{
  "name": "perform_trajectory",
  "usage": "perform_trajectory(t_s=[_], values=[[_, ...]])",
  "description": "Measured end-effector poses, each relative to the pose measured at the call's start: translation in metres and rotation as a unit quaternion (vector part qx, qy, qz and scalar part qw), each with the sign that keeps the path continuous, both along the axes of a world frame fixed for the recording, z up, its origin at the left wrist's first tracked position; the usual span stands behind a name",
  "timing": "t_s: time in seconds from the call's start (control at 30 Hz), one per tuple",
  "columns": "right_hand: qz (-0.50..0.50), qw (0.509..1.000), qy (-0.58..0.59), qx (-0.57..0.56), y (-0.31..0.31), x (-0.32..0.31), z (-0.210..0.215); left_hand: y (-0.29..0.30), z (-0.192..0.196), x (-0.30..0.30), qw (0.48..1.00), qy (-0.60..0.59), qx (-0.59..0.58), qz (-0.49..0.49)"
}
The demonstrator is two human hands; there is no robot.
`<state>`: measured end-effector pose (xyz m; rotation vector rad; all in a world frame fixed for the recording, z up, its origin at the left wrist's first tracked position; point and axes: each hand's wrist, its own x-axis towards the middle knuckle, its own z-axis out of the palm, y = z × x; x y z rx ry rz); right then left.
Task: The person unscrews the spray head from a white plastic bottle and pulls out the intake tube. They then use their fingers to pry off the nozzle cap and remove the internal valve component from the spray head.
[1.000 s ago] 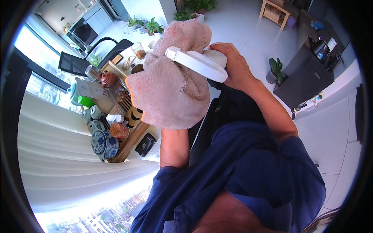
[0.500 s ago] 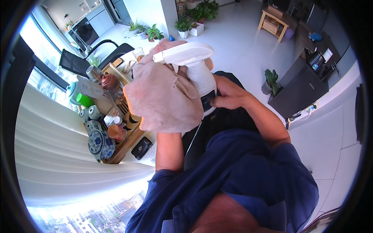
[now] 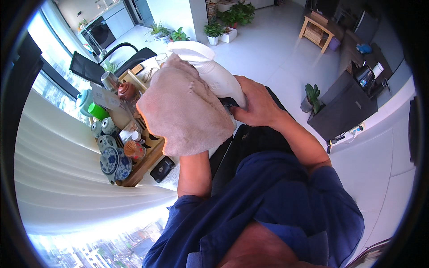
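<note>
A white appliance with a rounded body, a ribbed collar and a curved white top part is held up in front of me, tilted to the upper left. My right hand grips its lower body, thumb beside a dark panel. A beige-pink cloth lies against the appliance's left side and drapes over my left hand. Of that arm only the forearm comes out below the cloth; its fingers are hidden. The cloth also covers part of the appliance.
On the left, a table carries a wooden tray, a brown teapot, a blue-and-white lidded pot, a green cup and a black case. Beyond stands a black chair. A dark cabinet is on the right.
The appliance has swung its top to the left and up, and now leans more. My right hand has shifted its hold upward, and the cloth has spread more over the appliance's side.
</note>
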<state>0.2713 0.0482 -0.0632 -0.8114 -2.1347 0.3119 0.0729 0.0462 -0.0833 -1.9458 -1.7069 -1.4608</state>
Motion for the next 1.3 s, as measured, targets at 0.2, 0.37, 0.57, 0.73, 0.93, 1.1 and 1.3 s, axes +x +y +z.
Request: perform_trajectory(t_s=[0.2, 0.37, 0.57, 0.73, 0.93, 1.1, 1.3], values=[[-0.084, 0.993, -0.06, 0.049, -0.01, -0.013, 0.001, -0.019, 0.057, 0.011, 0.966, -0.092, 0.042, -0.236], [-0.1, 0.989, -0.073, 0.085, -0.015, -0.017, -0.006, -0.006, 0.052, 0.018, 0.91, -0.121, 0.147, -0.369], [-0.117, 0.983, -0.097, 0.105, -0.019, -0.019, -0.016, -0.014, 0.046, 0.023, 0.816, -0.348, 0.105, -0.449], [-0.081, 0.978, -0.104, 0.16, -0.014, -0.024, -0.017, -0.016, 0.034, 0.022, 0.804, -0.392, 0.122, -0.431], [-0.043, 0.993, -0.05, 0.096, -0.01, -0.022, -0.019, -0.028, 0.02, 0.032, 0.854, -0.362, 0.168, -0.335], [-0.028, 0.995, -0.06, 0.071, -0.004, -0.015, -0.014, -0.038, 0.017, 0.035, 0.865, -0.368, 0.165, -0.299], [-0.045, 0.987, -0.132, 0.083, -0.004, -0.014, -0.022, -0.034, 0.019, 0.03, 0.88, -0.355, 0.152, -0.278]])
